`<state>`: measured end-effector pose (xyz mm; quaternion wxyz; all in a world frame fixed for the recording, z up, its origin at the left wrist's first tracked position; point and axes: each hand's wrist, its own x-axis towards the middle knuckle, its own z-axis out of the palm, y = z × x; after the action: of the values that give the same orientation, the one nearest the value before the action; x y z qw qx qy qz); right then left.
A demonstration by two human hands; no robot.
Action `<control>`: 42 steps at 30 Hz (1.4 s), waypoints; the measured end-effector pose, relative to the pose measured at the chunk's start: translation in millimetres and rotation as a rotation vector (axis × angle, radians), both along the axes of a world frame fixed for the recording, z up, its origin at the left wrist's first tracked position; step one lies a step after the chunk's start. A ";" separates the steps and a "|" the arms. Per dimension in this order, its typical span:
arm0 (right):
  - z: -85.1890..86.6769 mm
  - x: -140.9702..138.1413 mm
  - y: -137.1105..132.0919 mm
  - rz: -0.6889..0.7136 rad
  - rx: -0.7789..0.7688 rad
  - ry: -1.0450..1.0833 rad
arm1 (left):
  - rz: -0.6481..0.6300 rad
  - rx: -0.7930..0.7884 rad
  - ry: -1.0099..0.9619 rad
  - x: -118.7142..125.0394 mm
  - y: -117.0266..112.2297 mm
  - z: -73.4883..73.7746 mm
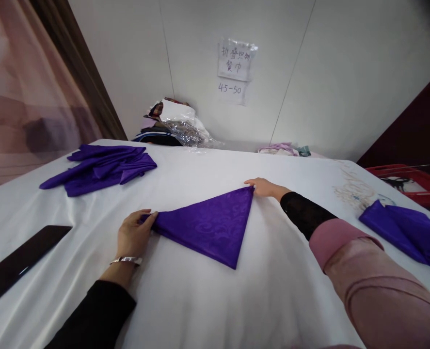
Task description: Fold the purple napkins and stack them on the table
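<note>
A purple patterned napkin (pixel 207 223), folded into a triangle, lies on the white tablecloth (pixel 185 300) between my hands. Its narrow left tip is pinched between the thumb and fingers of my left hand (pixel 135 232), which wears a silver bracelet on the wrist. At the far upper right corner, my right hand (pixel 267 187) grips the napkin's edge, with the fingers closed on it. The near corner of the napkin points towards me and lies free of both hands.
Loose purple cloths (pixel 105 167) are heaped at the back left. Folded purple napkins (pixel 407 230) lie at the right edge. A dark flat object (pixel 22 261) rests at the left. Behind the table are piled fabrics (pixel 174 121), and a red basket (pixel 414 182) stands beyond the right edge.
</note>
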<state>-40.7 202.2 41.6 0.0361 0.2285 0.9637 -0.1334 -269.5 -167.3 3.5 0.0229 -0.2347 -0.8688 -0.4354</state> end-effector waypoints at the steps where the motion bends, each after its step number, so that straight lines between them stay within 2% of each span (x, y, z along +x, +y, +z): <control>1: 0.4 1.3 0.0 -0.006 0.000 -0.012 | 0.002 -0.003 -0.004 -0.4 -0.2 -0.1; 5: 0.5 2.8 2.2 -0.030 -0.025 0.004 | -0.004 -0.026 -0.003 0.0 -0.5 2.0; 9: 3.6 1.5 5.0 -0.019 -0.048 0.008 | -0.014 -0.113 0.033 0.2 0.1 4.1; 17: 13.8 14.3 3.9 -0.009 -0.126 -0.016 | -0.036 -0.233 0.126 -6.9 3.6 -2.6; 22: 4.9 36.3 4.6 -0.021 -0.117 -0.017 | -0.058 -0.290 0.199 -9.4 13.0 -3.9; 24: -1.7 43.7 3.6 -0.024 -0.059 0.022 | -0.053 -0.301 0.218 -9.5 15.9 -4.6; 28: -12.0 46.3 -12.7 0.113 0.130 0.281 | -0.057 -0.313 0.225 -8.4 17.0 -6.3; 31: -16.7 37.3 -37.9 0.268 0.064 0.394 | -0.076 -0.265 0.313 -3.9 16.8 -5.8; 33: -19.7 29.0 -53.7 0.325 -0.007 0.368 | -0.118 -0.208 0.418 2.6 18.8 -3.6; 36: -24.5 17.8 -66.0 0.303 -0.035 0.304 | -0.284 -0.163 0.550 17.3 27.7 1.5; 39: -28.6 11.6 -66.5 0.265 -0.032 0.262 | -0.483 -0.192 0.576 32.6 42.1 5.1; 42: -31.2 9.7 -64.2 0.231 -0.052 0.260 | -0.589 -0.246 0.546 41.5 55.1 5.2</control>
<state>-31.0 138.0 10.4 -0.0677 0.0960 0.9763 -0.1817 -227.9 -112.1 8.7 0.0987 -0.5809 -0.7722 -0.2380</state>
